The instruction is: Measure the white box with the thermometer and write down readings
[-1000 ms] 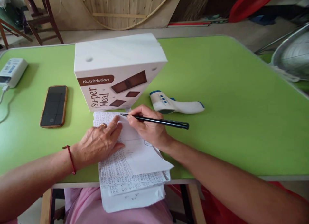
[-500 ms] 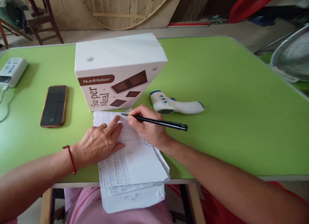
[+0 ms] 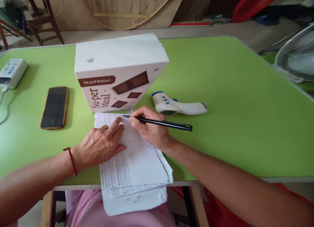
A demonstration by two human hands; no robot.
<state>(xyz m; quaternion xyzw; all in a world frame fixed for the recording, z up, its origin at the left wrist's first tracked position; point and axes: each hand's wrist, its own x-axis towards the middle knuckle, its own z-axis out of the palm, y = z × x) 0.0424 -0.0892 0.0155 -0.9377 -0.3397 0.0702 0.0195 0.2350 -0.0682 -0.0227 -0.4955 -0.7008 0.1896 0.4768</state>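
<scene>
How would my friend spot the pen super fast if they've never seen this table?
On the green table, find the big white box. Papers lie on its near side, and the right hand grips the pen over them. It's the long, slim black stick, unlike the white papers and chunky white-and-blue thermometer nearby.

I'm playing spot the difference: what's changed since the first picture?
A lifted near edge of the paper dropped down flatter. Nothing was grabbed or let go. The right hand still holds the pen; the left hand still rests on the paper. The box and phone stayed put.
</scene>
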